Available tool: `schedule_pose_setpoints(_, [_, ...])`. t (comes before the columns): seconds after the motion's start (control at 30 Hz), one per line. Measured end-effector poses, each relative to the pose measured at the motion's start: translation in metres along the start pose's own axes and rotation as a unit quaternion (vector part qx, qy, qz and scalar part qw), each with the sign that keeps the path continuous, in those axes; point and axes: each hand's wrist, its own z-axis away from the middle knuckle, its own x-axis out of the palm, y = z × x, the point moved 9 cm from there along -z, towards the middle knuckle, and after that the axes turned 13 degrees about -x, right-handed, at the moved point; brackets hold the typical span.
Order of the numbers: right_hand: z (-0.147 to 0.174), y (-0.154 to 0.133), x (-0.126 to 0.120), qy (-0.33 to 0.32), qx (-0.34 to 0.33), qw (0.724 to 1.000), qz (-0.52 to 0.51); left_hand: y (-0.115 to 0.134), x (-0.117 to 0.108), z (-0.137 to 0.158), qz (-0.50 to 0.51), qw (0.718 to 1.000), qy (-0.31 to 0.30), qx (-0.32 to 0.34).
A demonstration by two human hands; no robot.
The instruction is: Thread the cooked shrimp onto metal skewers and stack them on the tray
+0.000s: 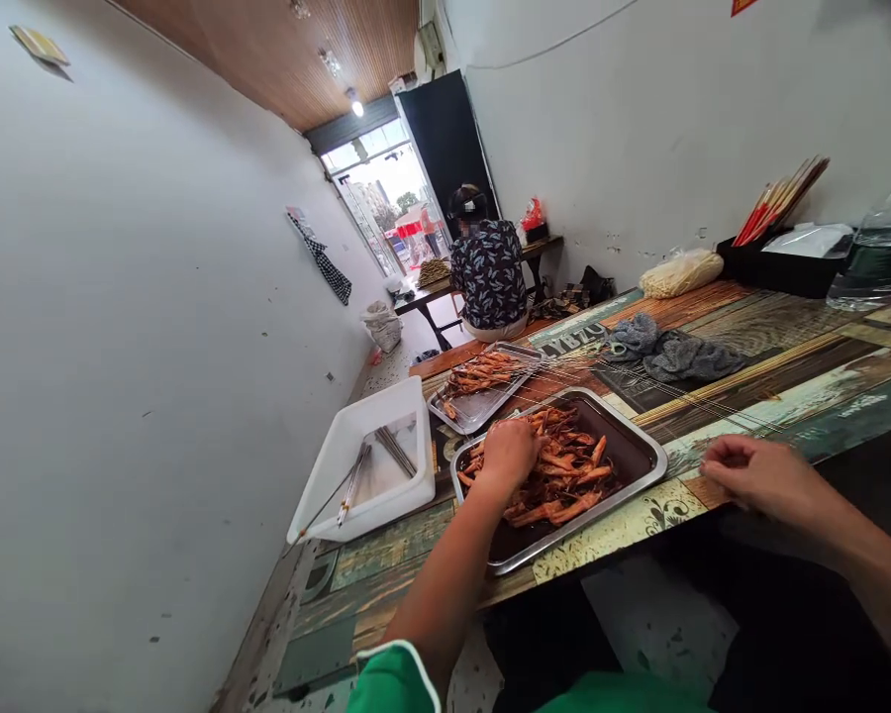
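Observation:
A metal tray at the table's near edge holds dark sauce and a pile of reddish-brown, elongated meat pieces. My left hand reaches down into the left part of this pile. Its fingers bend out of sight behind the back of the hand, so their grip is hidden. To the right of the tray, my right hand hovers by the table edge with fingertips curled together. Whatever it may pinch is too small or hidden to make out. Thin skewers lie on the table just beyond that hand.
A second metal tray behind carries skewered pieces. At left stands a white plastic bin with metal skewers. Grey cloths, a bag of pale sticks, a black box and a large bottle line the wall side. A person sits farther back.

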Motion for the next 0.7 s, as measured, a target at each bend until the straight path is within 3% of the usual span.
schedule_pose_setpoints(0.17, [0.045, -0.022, 0.036, -0.051, 0.024, 0.974, -0.219, 0.001, 0.008, -0.009, -0.003, 0.999, -0.035, -0.010])
schedule_pose_setpoints(0.3, [0.066, -0.040, 0.059, -0.083, 0.129, 0.904, -0.399, 0.002, 0.001, -0.016, 0.016, 0.999, -0.051, -0.005])
schedule_pose_setpoints(0.47, [0.073, -0.052, 0.052, -0.047, 0.158, 0.891, -0.424, -0.011, -0.016, -0.014, 0.071, 0.996, -0.055, 0.021])
schedule_pose_setpoints(0.53, [0.077, -0.053, 0.050, -0.044, 0.157, 0.891, -0.423, -0.018, -0.023, -0.009, 0.152, 0.987, -0.048, 0.030])
schedule_pose_setpoints(0.63, [0.085, -0.052, 0.053, -0.044, 0.165, 0.890, -0.424, -0.026, -0.027, 0.000, 0.303, 0.952, -0.040, 0.034])
schedule_pose_setpoints(0.7, [0.090, -0.052, 0.057, -0.043, 0.172, 0.885, -0.430, -0.029, -0.028, 0.005, 0.413, 0.910, -0.039, 0.019])
